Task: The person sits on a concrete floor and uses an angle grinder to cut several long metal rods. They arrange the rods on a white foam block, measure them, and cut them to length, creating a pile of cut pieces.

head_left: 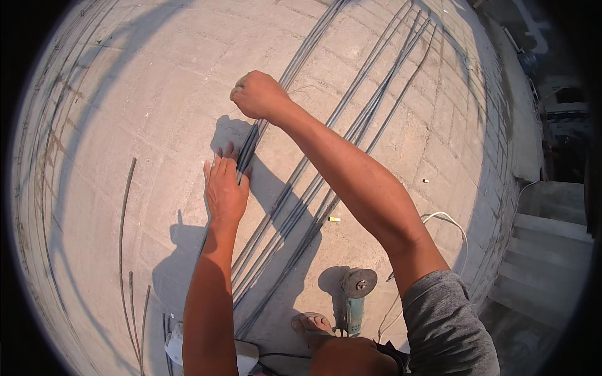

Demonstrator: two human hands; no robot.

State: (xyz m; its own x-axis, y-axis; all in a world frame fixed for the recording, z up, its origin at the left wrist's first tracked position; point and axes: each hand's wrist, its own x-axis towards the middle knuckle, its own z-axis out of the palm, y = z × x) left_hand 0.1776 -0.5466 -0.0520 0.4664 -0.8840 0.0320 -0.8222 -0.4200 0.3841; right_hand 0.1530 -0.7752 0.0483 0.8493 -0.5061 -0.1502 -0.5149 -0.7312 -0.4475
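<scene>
My left hand (226,191) grips a bundle of long thin steel rods (248,145), its thumb on the right side and its fingers on the left. Farther up the same bundle, my right hand (258,97) is closed in a fist, with the back of the hand showing. The rods run past behind that fist and wrist; whatever its fingers hold is hidden. More loose steel rods (351,128) lie on the floor to the right, passing under my right forearm.
An angle grinder (355,307) stands by my foot (313,323), disc end up. A white cable (461,229) curls to its right. Short rods (123,250) lie at left. A small yellow-and-white item (334,219) rests beside the rods. Steps (545,257) descend at far right.
</scene>
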